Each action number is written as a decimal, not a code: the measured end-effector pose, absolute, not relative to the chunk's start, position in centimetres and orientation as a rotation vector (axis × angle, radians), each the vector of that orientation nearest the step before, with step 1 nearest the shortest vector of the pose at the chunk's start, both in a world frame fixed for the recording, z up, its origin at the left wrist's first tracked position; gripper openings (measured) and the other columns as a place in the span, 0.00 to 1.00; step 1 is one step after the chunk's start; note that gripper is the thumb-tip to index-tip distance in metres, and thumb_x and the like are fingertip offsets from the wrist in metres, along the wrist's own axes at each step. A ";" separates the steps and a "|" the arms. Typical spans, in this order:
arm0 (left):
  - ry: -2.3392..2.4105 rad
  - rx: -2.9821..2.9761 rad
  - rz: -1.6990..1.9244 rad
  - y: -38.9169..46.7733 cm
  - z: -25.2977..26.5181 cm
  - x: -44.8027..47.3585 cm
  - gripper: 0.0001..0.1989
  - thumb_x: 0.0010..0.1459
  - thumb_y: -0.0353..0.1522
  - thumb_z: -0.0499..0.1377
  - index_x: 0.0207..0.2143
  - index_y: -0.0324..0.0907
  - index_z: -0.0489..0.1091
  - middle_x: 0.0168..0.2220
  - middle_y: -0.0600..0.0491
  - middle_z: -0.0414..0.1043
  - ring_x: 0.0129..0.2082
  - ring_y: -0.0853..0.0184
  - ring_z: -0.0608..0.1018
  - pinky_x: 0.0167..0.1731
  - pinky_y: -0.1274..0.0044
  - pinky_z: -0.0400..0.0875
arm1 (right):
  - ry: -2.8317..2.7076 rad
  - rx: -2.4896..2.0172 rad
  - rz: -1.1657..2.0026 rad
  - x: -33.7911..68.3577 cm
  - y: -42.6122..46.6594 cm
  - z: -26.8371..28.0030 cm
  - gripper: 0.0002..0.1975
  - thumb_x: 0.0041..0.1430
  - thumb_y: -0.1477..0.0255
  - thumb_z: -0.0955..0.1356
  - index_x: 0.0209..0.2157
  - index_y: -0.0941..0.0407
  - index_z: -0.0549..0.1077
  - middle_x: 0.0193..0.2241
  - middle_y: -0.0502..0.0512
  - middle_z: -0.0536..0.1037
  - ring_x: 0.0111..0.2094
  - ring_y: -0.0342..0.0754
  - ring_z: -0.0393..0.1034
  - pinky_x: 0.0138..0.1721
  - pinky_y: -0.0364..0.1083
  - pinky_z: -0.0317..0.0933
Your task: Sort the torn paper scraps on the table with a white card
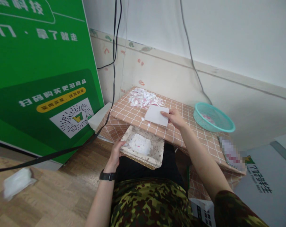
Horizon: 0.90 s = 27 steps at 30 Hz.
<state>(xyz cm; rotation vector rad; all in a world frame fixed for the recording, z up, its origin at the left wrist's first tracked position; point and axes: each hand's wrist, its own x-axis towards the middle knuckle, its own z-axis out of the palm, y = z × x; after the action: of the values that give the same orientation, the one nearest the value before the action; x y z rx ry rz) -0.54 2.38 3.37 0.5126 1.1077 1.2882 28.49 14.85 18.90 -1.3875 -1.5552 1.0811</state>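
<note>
My left hand (116, 153) is closed on the left rim of a shallow speckled basket (159, 151), which is tilted against the table's front edge above my lap. A heap of white paper scraps (140, 143) lies inside it. In my right hand (176, 118) is a flat white card (156, 115), pinched at its right edge with the thumb on top and held at the tabletop. Behind the card, a pile of shredded white and pinkish paper (143, 97) is spread over the checked cloth. A few loose bits lie beside the card's left edge.
A turquoise mesh basket (213, 117) with pinkish scraps stands at the right on the brown checked tablecloth (180, 142). A black cable (114, 63) hangs at the left, before a green cabinet (38, 63). A white bag (18, 183) lies on the floor.
</note>
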 end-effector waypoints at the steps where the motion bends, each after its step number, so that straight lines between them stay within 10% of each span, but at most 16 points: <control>1: 1.107 0.515 1.287 2.4 3.4 -0.5 0.22 0.47 0.38 0.64 0.46 0.39 0.75 0.32 0.52 0.80 0.27 0.62 0.78 0.20 0.76 0.69 | -1.564 -1.384 1.074 28.4 14.9 18.9 0.20 0.48 0.56 0.73 0.29 0.60 0.75 0.24 0.54 0.76 0.21 0.41 0.65 0.20 0.41 0.58; 27: 1.105 0.543 1.297 2.3 3.8 -0.4 0.23 0.46 0.39 0.64 0.45 0.40 0.75 0.33 0.52 0.80 0.29 0.61 0.78 0.23 0.76 0.68 | -1.753 -1.348 1.004 27.6 14.6 19.6 0.23 0.50 0.51 0.71 0.26 0.59 0.73 0.20 0.52 0.72 0.20 0.41 0.63 0.20 0.41 0.57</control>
<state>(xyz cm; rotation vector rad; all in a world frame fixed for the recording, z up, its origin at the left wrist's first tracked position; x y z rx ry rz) -0.43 2.28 3.75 0.5433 1.1046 1.2975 27.59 14.59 19.63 -1.3475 -1.7526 1.0044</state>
